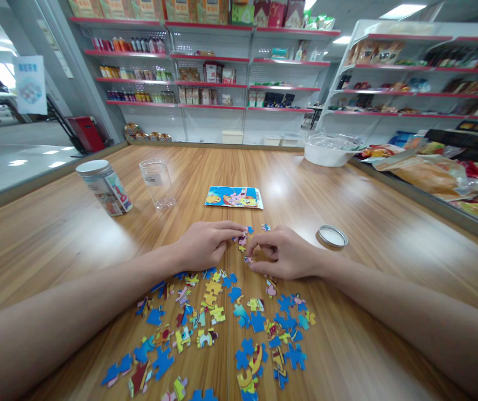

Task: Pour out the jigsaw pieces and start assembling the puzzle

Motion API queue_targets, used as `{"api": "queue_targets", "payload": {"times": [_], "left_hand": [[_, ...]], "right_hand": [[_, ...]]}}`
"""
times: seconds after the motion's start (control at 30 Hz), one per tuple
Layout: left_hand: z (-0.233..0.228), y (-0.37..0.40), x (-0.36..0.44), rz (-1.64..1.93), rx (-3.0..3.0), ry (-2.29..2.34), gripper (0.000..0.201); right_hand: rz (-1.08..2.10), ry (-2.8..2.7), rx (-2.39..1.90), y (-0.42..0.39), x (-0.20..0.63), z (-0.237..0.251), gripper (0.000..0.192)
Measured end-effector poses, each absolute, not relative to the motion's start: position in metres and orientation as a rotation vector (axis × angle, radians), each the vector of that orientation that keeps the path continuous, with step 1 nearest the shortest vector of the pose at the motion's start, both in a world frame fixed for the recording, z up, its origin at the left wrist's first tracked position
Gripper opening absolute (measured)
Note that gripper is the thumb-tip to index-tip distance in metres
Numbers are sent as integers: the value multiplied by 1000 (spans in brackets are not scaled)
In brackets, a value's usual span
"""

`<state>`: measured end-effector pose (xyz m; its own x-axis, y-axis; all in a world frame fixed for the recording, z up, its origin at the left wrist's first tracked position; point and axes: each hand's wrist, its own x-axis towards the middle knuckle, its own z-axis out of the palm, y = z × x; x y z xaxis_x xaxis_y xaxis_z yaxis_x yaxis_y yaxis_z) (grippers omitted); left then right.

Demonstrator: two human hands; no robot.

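Note:
My left hand (205,243) lies low over the table, its fingers stretched out and the tips resting at a small cluster of joined puzzle pieces (242,241). Just right of that cluster is my right hand (283,252), with thumb and index finger closed on a small pink and white puzzle piece (248,260). A loose puzzle piece (266,227) lies beyond the right hand's knuckles. Many more loose pieces in blue, yellow and pink (258,321) spread between my forearms. Farther off lies a cartoon picture card (234,197).
At the left stand a lidded jar with a printed label (104,187) and an open clear jar (157,185). A round metal lid (332,236) lies on the right. A white bowl (329,155) sits at the back right, near bagged snacks (431,167). Stocked shelves (209,83) stand behind.

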<state>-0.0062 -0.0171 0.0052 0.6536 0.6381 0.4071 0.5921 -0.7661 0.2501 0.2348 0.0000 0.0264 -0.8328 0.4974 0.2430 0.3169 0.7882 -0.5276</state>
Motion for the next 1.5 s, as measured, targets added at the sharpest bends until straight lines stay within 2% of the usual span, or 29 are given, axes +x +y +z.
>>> {"api": "queue_targets", "payload": {"times": [0.07, 0.23, 0.43, 0.67, 0.77, 1.0, 1.3, 1.5], "left_hand": [[5, -17, -6, 735, 2769, 1036, 43], [6, -18, -6, 725, 2769, 1032, 44], [6, -17, -6, 732, 2775, 1040, 43], [6, -17, -6, 704, 2768, 1046, 45], [6, -17, -6, 713, 2768, 1040, 45], [6, -17, -6, 711, 2763, 1039, 45], [7, -17, -6, 750, 2747, 1019, 45], [6, -18, -6, 762, 2737, 1019, 43]], "right_hand": [[691, -2605, -604, 1, 235, 26, 18], [716, -2562, -623, 8, 239, 20, 26], [625, -2493, -783, 15, 240, 15, 17], [695, -2568, -619, 14, 243, 19, 23], [680, -2548, -629, 15, 242, 19, 18], [682, -2554, -634, 16, 243, 16, 22], [1076, -2576, -370, -7, 235, 25, 21], [891, -2605, -320, -28, 224, 26, 22]]}}
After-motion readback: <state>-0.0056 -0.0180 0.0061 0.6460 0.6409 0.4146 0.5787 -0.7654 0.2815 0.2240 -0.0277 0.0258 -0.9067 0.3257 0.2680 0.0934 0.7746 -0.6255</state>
